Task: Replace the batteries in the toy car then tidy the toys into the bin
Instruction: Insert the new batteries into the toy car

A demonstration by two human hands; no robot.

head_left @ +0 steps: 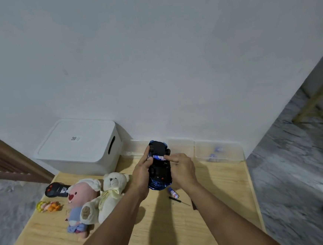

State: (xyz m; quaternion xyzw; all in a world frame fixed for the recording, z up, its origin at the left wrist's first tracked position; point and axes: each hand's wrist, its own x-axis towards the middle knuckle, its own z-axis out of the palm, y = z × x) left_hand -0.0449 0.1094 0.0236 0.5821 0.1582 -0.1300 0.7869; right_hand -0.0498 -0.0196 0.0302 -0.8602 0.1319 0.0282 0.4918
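Two hands hold the toy car belly-up above the far middle of the wooden table, its long axis running away from the person toward the wall. A blue-and-white battery lies crosswise in the open bay, at right angles to that axis. The right hand is the nearer one to it: its forefinger is stretched out with the tip on the battery's right end, the other fingers curled back. The left hand grips the car's left flank, thumb on the underside by the battery's left end. Seating the cell looks like a downward press from the right. Just beneath the car lie a spare battery and a small screwdriver. Leftward sit the plush toys, and beyond them the lidded white bin.
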